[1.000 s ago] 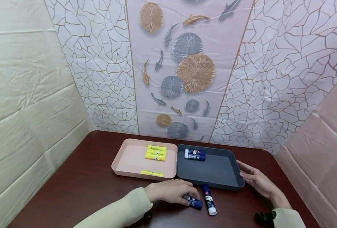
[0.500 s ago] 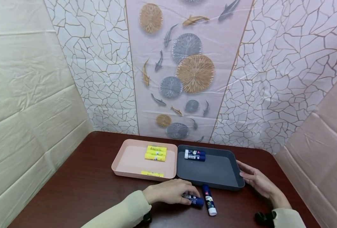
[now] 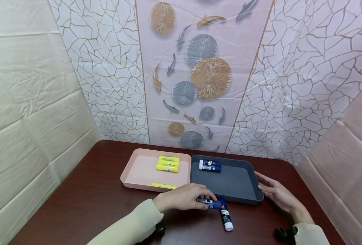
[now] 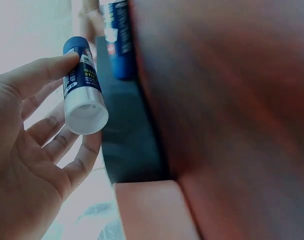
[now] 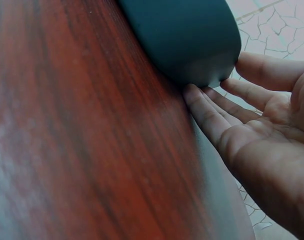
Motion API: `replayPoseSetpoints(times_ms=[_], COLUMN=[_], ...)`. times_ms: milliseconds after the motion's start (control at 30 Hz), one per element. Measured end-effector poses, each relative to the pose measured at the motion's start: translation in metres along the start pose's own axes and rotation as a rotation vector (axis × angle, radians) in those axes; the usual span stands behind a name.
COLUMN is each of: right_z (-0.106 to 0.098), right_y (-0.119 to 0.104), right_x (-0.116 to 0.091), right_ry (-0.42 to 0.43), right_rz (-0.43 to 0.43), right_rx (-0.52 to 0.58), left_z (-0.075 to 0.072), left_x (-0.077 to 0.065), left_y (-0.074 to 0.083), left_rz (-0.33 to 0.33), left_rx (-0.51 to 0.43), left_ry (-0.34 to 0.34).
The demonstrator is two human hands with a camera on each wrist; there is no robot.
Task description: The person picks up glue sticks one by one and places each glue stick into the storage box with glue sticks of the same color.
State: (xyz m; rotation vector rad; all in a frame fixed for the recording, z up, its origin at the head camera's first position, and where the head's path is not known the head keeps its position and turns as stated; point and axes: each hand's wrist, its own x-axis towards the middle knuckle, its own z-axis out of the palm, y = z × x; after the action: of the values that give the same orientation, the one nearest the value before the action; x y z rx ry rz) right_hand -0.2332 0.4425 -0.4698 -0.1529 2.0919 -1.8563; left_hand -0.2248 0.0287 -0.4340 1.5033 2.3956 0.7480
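My left hand [image 3: 182, 198] pinches a blue glue stick [image 4: 83, 82] between thumb and fingers, just in front of the dark grey tray [image 3: 231, 185]. In the left wrist view its white end points toward the camera. A second blue glue stick [image 3: 226, 217] lies on the table, white end toward me; the held one overlaps its far end in the head view. On the right, my right hand [image 3: 278, 195] touches the outer wall of the grey tray with extended fingertips [image 5: 193, 92]. Inside that tray, blue glue sticks [image 3: 210, 168] lie side by side near the back left.
A pink tray [image 3: 138, 170] stands directly left of the grey one. It holds yellow tubes [image 3: 167, 167] side by side, and another yellow tube [image 3: 163, 185] by its front wall. A patterned cloth wall [image 3: 193, 102] rises behind the dark red table [image 3: 86, 200].
My left hand has raised the glue stick and moved it toward the grey tray, over the far end of the lying one. The right hand stays at the tray.
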Motion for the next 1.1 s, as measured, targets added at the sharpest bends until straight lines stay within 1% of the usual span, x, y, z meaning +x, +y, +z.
replayPoseSetpoints(times_ms=[167, 300, 433, 633, 900, 1100], right_z=[0.000, 0.001, 0.001, -0.001, -0.002, 0.000], right_y=[0.001, 0.000, 0.000, -0.001, -0.001, -0.001], right_x=[0.000, 0.000, 0.000, 0.000, -0.001, -0.001], right_ry=[-0.004, -0.008, -0.007, -0.003, -0.025, -0.037], right_rz=[0.005, 0.010, 0.008, 0.014, 0.004, -0.012], right_rx=[0.007, 0.011, 0.010, 0.003, -0.001, -0.014], left_z=[-0.008, -0.015, -0.025, -0.039, -0.049, -0.058], left_x=[0.006, 0.012, 0.018, 0.026, 0.042, 0.053], left_y=[-0.001, -0.003, -0.006, -0.009, -0.011, -0.021], left_rz=[-0.004, 0.014, 0.013, 0.002, -0.013, -0.038], left_rx=[0.001, 0.026, 0.044, 0.019, 0.035, -0.003], left_ry=[0.030, 0.037, 0.034, 0.045, 0.018, 0.023])
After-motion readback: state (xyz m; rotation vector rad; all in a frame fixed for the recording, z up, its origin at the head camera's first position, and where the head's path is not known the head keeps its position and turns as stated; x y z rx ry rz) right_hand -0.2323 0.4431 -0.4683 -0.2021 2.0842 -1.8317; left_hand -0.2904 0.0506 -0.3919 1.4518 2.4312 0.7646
